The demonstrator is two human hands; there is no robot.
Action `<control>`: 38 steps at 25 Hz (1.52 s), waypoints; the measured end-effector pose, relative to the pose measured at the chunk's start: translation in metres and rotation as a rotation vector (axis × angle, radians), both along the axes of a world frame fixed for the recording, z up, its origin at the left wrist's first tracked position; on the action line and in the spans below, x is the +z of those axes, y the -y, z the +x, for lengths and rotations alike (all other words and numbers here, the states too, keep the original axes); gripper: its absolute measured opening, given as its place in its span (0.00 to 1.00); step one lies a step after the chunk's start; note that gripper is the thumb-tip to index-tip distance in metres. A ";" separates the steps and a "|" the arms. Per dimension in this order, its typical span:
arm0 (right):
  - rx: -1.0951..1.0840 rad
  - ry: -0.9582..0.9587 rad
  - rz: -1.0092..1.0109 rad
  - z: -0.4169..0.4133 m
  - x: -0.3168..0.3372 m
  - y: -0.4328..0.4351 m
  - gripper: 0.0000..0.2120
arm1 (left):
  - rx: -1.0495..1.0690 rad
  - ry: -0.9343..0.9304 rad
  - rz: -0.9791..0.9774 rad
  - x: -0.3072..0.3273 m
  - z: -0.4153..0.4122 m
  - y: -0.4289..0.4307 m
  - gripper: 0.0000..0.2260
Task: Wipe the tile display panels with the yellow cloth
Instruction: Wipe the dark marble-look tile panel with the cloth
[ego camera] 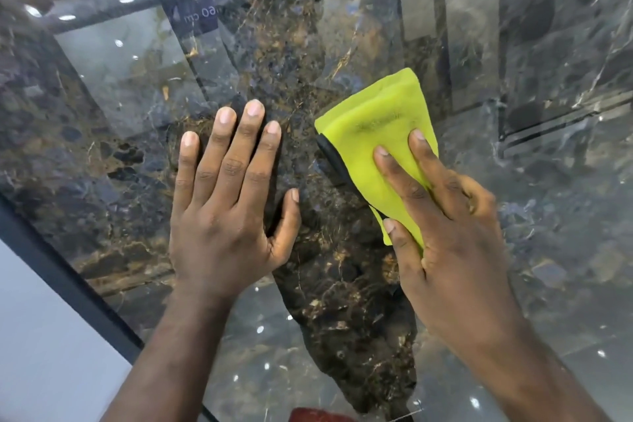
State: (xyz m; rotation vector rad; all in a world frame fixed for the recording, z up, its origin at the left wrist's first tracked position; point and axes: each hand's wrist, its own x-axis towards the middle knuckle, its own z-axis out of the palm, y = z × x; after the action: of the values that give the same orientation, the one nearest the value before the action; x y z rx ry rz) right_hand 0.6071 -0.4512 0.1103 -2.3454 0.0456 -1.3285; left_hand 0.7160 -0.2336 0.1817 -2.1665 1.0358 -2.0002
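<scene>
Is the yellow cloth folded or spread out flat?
Folded: the yellow cloth shows doubled layers along its top edge, forming a compact pad under the right hand on the tile panel.

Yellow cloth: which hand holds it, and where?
The right hand presses the yellow cloth onto the tile panel, straight fingers on its lower half, thumb at its bottom corner. The left hand holds nothing.

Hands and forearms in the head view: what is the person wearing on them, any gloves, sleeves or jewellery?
Nothing worn shows. The left hand and right hand are bare: no gloves or rings. The left forearm and right forearm are uncovered to the frame's edge, with no sleeve, watch or bracelet. Visible nails are short and unpainted.
</scene>
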 end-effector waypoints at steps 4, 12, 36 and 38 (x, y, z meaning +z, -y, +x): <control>0.035 -0.008 0.019 -0.005 -0.009 -0.003 0.34 | 0.000 0.015 -0.010 -0.002 0.000 0.000 0.29; -0.009 -0.121 0.153 -0.018 -0.038 -0.025 0.41 | -0.023 0.002 -0.011 -0.002 0.001 -0.001 0.28; -0.131 0.038 0.155 -0.018 0.050 0.028 0.42 | 0.024 0.035 -0.020 -0.002 0.000 0.001 0.30; -0.030 0.058 -0.009 -0.013 0.067 0.019 0.42 | 0.029 0.031 -0.073 0.005 -0.007 0.011 0.28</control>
State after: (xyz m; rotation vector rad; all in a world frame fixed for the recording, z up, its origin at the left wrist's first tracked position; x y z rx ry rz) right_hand 0.5939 -0.4702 0.1775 -2.3205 0.0568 -1.4131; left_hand 0.7085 -0.2448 0.1866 -2.1640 0.9366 -2.0840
